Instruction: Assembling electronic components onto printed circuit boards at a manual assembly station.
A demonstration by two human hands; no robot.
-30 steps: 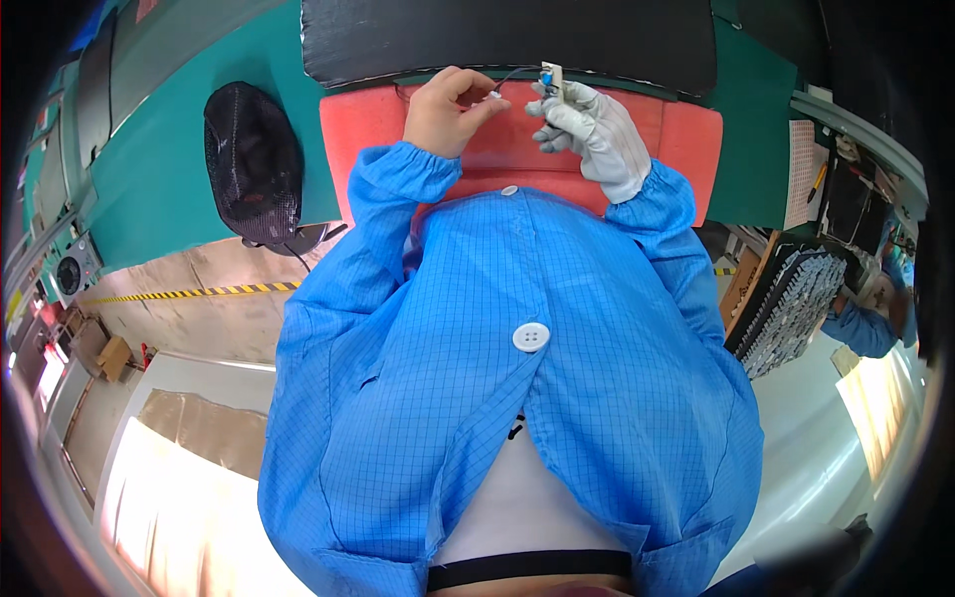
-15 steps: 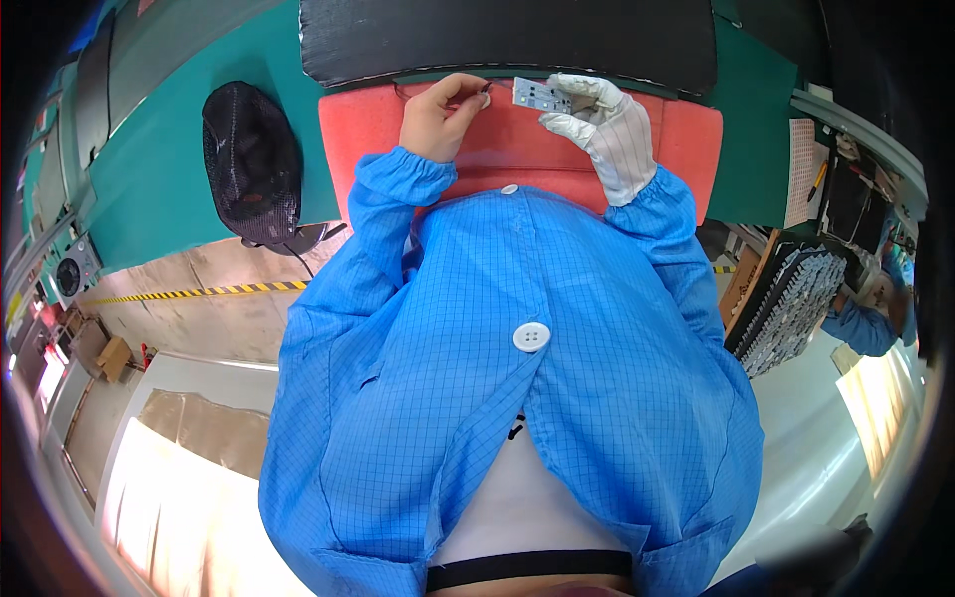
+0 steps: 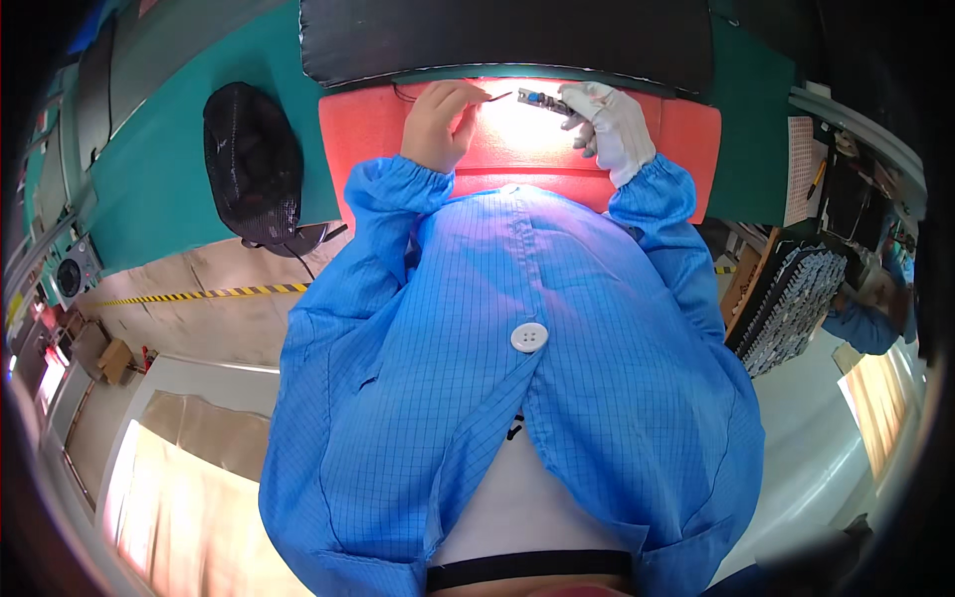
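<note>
My left hand [image 3: 438, 124], bare, is closed in a pinch on a thin dark wire [image 3: 500, 97] whose end points right. My right hand [image 3: 619, 131], in a white glove, grips a small circuit board [image 3: 540, 100] by its right end. The board is tilted with its edge toward me, and parts with a blue spot show along it. A gap separates the wire's end from the board. Bright white-pink light falls on the red pad [image 3: 373, 134] beneath them and on my blue coat. The board's lower face is hidden.
A black padded slab [image 3: 507, 40] lies beyond the red pad on the green table [image 3: 149, 209]. To the left is a black mesh cap-like thing [image 3: 252, 164]. At right stand stacked trays of small metallic parts [image 3: 796, 308], near another person's blue sleeve [image 3: 860, 326].
The board has turned from showing its flat white face to nearly edge-on. Strong light has appeared on the pad and my coat. My left fingers have shifted, showing more of the wire.
</note>
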